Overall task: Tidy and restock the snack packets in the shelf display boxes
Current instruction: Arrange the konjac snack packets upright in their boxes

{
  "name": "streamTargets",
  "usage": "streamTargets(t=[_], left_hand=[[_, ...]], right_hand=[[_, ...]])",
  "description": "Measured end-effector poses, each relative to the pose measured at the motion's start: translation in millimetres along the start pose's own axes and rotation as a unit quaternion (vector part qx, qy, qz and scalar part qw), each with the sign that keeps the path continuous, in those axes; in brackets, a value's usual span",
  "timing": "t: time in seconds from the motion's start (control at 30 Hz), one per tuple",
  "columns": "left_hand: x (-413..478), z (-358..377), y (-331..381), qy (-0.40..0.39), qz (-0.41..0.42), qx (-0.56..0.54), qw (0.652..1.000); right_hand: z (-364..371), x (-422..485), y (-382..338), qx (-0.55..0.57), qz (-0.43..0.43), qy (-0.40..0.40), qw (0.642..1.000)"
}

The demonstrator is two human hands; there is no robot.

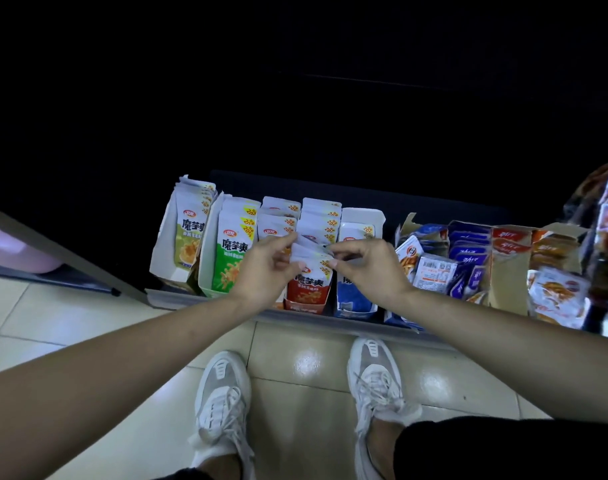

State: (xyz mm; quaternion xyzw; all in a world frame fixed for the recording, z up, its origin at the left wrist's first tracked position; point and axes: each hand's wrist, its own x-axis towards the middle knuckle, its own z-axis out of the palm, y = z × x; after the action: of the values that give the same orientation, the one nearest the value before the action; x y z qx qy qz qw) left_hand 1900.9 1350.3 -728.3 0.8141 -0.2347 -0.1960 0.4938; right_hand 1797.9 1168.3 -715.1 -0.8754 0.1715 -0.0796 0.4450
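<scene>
The person wears a pair of low lace-up trainers, the left sneaker (pixel 222 400) and the right sneaker (pixel 375 379), each of pale grey mesh with white overlays, white laces, a thick white sole and a small ribbed white patch on the toe. Black shorts (pixel 503 448) cover the right thigh, the shin below them bare. Both forearms are bare, as are the left hand (pixel 266 268) and the right hand (pixel 368 268), whose nails are short.
</scene>
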Motion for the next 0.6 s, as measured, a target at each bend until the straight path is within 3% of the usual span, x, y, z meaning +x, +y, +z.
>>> streamTargets(t=[0.13,0.23,0.37,0.5,0.6], left_hand=[[7,-10,1,0.004,-0.028,0.001,1.0],[-2,-8,-3,0.029,-0.02,0.029,0.999],[-11,-5,-2,0.061,0.104,0.15,0.981],[-7,4,12,0.001,0.261,0.24,0.935],[-3,13,18,-0.074,0.321,0.299,0.896]], right_hand=[[-13,4,-2,0.027,-0.018,-0.068,0.997],[-35,7,5,-0.011,-0.006,-0.07,0.997],[-58,-5,16,-0.184,-0.067,-0.136,0.971],[-63,-23,20,-0.209,-0.132,-0.159,0.956],[-69,-27,20,-0.198,-0.119,-0.171,0.958]])
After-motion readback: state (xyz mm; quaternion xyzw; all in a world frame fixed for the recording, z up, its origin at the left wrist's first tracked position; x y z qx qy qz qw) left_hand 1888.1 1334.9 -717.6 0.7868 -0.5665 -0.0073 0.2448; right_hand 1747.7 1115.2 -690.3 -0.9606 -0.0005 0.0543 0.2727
